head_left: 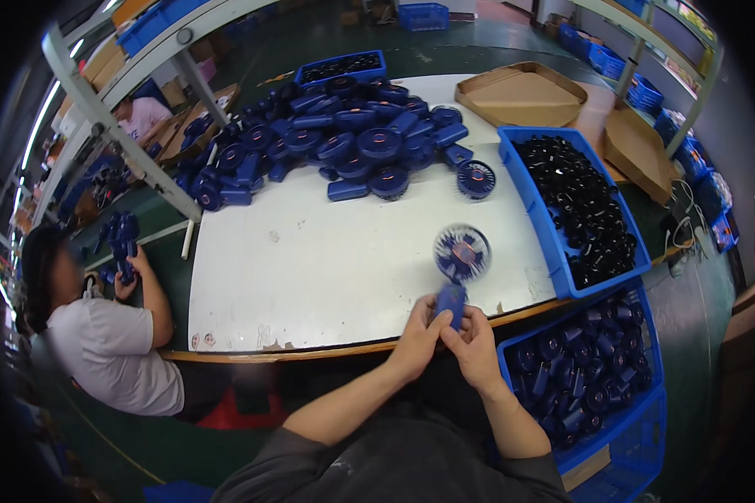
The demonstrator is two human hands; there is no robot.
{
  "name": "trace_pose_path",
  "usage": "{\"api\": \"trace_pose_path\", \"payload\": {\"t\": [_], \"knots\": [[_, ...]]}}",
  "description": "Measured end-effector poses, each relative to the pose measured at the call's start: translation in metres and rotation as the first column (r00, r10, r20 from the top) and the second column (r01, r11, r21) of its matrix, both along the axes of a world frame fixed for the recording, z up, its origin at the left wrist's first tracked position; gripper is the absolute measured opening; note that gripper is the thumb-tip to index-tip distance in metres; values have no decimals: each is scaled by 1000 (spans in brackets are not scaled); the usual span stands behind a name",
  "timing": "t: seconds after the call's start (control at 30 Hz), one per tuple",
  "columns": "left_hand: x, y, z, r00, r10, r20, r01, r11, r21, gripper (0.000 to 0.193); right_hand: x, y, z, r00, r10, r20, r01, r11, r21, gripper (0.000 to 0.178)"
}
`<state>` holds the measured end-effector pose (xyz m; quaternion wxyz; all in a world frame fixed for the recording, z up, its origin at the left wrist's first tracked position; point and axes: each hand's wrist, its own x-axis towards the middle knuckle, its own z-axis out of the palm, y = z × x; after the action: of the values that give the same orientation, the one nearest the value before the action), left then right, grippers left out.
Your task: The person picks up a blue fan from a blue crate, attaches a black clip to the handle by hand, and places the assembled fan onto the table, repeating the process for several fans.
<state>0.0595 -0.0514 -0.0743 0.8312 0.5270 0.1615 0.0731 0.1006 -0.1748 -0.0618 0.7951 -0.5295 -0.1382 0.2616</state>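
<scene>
Over the near right part of the white table, both my hands hold one dark blue handheld fan upright by its handle. My left hand wraps the handle from the left, its thumb on the front. My right hand grips the lower handle from the right, with the thumb pressed near its base. The round fan head points away from me above the hands, and its blades look blurred. Another loose fan lies farther off, beside a large heap of blue fans.
A blue crate of small black parts stands on the table's right. Below it, a lower blue crate holds several blue fans. Cardboard trays lie at the back right. At left, a co-worker holds fans near a metal shelf post.
</scene>
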Motion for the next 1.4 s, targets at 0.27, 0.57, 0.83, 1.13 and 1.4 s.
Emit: {"api": "trace_pose_path", "payload": {"t": [0.27,0.57,0.83,1.13,1.4], "knots": [[4,54,8,999,-17,-41,-4,887,-462,54,-13,4,27,509,486,710,62,802,-594,45],[-16,30,33,925,-280,258,375,782,-498,42,148,-41,137,710,637,300,187,241,-952,29],[-29,52,38,924,-254,285,353,854,-383,29,287,-117,22,664,500,555,695,-140,-705,14],[-20,51,40,964,-230,133,244,965,-100,67,109,-30,87,946,222,237,-123,920,-373,18],[-27,55,34,997,-59,56,69,978,-195,43,18,14,48,579,231,782,177,900,-398,21]]}}
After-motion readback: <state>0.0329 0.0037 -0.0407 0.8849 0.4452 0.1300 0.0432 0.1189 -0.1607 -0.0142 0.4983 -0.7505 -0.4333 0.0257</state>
